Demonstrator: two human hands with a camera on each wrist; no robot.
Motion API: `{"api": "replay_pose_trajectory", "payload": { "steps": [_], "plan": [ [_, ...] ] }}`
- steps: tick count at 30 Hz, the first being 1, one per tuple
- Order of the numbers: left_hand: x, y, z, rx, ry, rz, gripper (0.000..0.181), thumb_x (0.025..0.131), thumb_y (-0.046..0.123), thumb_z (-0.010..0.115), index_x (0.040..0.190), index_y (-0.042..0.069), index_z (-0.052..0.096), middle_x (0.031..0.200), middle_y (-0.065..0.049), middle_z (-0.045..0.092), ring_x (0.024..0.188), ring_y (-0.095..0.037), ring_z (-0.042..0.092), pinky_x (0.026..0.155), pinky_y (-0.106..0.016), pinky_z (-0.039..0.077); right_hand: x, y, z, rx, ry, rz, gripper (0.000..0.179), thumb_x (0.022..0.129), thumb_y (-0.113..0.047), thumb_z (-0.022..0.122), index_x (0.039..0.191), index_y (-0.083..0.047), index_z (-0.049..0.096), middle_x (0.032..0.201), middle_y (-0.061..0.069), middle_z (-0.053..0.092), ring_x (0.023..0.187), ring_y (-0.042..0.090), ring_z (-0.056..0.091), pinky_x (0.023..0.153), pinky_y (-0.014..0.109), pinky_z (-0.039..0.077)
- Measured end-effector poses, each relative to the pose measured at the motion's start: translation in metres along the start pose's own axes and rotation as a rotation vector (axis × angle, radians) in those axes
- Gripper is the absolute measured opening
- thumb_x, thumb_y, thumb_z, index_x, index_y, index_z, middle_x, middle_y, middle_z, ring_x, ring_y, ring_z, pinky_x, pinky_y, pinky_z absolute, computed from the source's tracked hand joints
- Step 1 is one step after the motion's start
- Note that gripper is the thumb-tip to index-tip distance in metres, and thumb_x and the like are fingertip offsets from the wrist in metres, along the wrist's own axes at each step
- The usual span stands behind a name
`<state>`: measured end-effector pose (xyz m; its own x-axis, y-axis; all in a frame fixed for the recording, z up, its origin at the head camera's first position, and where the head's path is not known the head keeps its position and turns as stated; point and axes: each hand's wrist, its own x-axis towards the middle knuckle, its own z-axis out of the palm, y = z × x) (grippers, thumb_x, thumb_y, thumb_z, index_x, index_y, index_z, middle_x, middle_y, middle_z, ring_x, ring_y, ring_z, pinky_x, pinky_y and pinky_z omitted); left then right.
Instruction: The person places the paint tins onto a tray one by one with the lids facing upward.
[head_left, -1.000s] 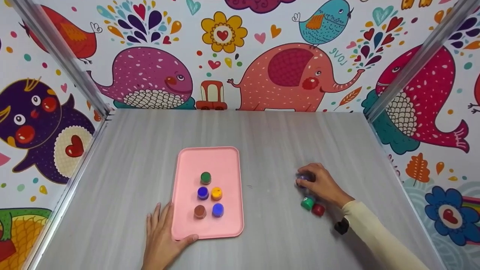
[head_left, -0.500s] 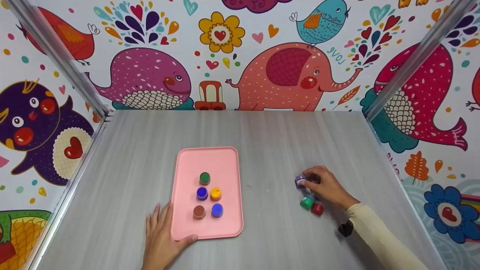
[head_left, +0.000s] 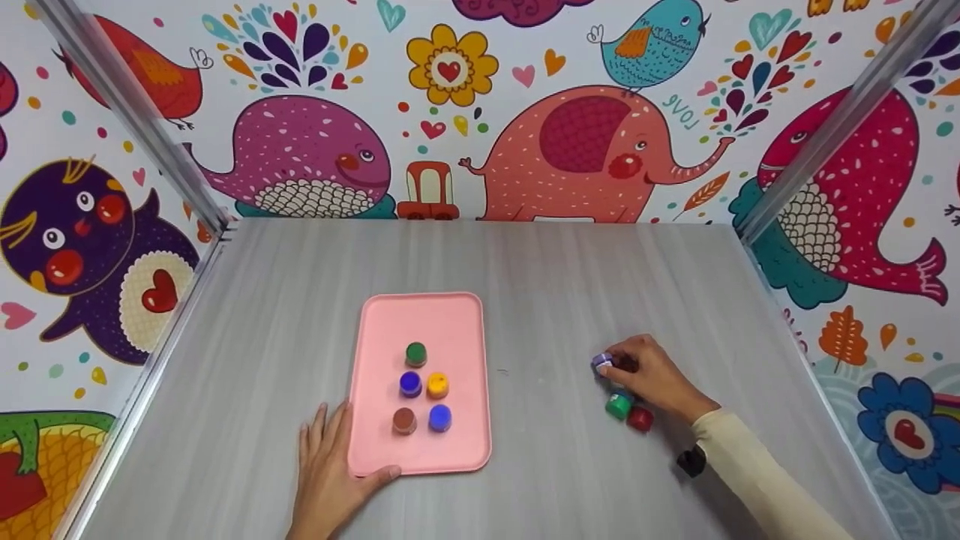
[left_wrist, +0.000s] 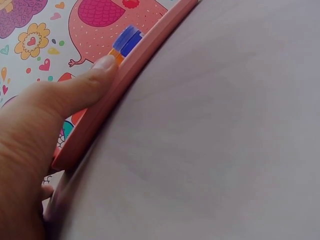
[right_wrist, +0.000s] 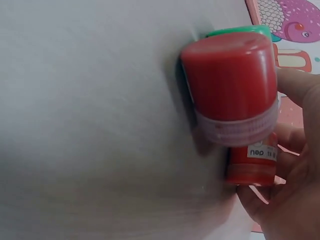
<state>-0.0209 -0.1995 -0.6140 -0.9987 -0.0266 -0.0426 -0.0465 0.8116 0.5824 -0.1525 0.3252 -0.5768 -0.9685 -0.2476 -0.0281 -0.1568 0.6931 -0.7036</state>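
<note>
My left hand lies beside the pink tray, fingers straight along its left side and thumb over the near left corner. Several small paint jars stand on the tray: green, dark blue, yellow, brown and lighter blue. On the right, my right hand pinches a purple paint jar between thumb and fingertips. A labelled red jar sits under its fingers; whether it is held too I cannot tell.
Just nearer than the right hand, a green jar and a red jar lie close together on the grey table. Patterned walls with metal corner posts enclose the table at the back and sides.
The right hand has shifted slightly right and nearer, uncovering more of the purple jar at its fingertips. The left hand and the jars on the tray have stayed put.
</note>
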Motion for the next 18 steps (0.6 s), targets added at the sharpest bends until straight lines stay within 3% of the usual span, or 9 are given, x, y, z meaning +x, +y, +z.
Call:
{"api": "replay_pose_trajectory", "payload": {
  "steps": [8,13,18],
  "plan": [
    [-0.0008,0.0001,0.0007,0.003,0.019,0.008,0.138,0.074,0.080,0.087,0.170,-0.003,0.031,0.172,-0.029,0.037,0.164,-0.056,0.010,0.132,-0.075,-0.003,0.0031,-0.0078,0.0025,-0.117,-0.021,-0.050,0.036,0.099,-0.033,0.086,0.122,-0.005,0.081,0.115,0.007,0.065,0.109,0.023,0.058,0.097,0.043,0.061],
    [-0.0006,0.0010,0.0017,0.007,0.009,-0.005,0.139,0.075,0.080,0.086,0.170,-0.004,0.030,0.172,-0.029,0.037,0.164,-0.055,0.008,0.132,-0.074,-0.005,0.0045,-0.0105,0.0026,-0.097,-0.026,-0.102,0.032,0.098,-0.028,0.087,0.120,-0.005,0.081,0.114,0.005,0.066,0.109,0.022,0.058,0.094,0.038,0.061],
    [-0.0001,0.0022,0.0005,0.020,-0.019,-0.033,0.141,0.074,0.084,0.084,0.171,-0.003,0.028,0.174,-0.028,0.034,0.165,-0.054,0.006,0.133,-0.072,-0.008,0.0080,-0.0097,0.0031,-0.037,-0.011,-0.085,0.031,0.097,-0.021,0.088,0.122,-0.005,0.079,0.119,0.008,0.064,0.110,0.022,0.058,0.094,0.032,0.057]
  ]
}}
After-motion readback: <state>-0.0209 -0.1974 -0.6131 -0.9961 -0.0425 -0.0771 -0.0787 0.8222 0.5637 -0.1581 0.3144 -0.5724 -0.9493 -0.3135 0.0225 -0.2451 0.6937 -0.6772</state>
